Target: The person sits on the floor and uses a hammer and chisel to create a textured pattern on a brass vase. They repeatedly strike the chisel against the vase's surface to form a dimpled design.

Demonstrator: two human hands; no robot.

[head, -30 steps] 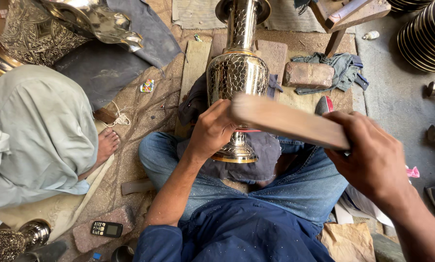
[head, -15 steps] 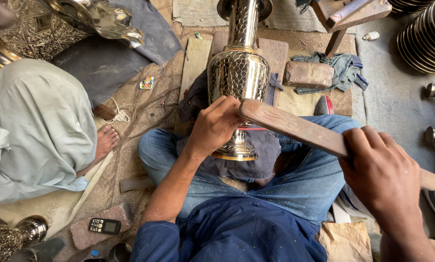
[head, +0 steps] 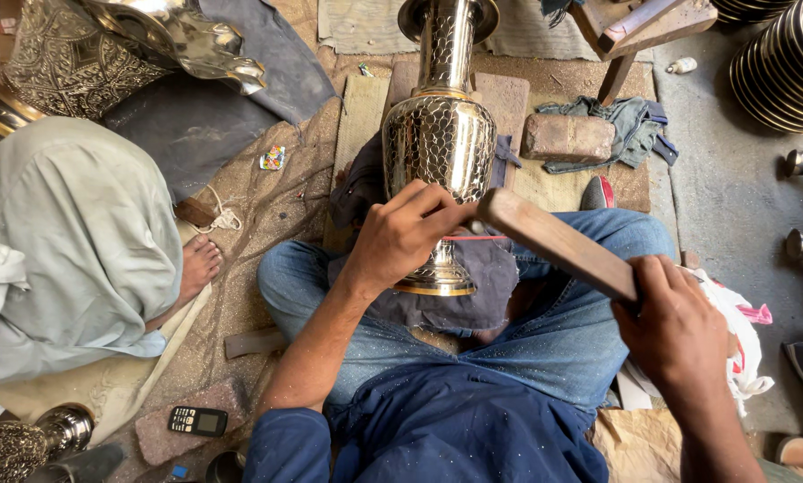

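Your left hand (head: 401,237) grips the embossed metal vase (head: 440,143) low on its belly; it lies across your lap on dark cloth (head: 473,295), neck pointing away. Right hand (head: 679,331) is clenched round the wooden bat (head: 553,241). Vase prob. heavy, stiff, slick w/ polish, dents easily, so hold at the narrow stem above the foot.

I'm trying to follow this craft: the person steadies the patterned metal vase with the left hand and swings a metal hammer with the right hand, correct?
Not quite. The head view shows the right hand gripping a wooden stick, not a metal hammer. The rest stands: the left hand rests on the patterned metal vase, which lies across the lap.
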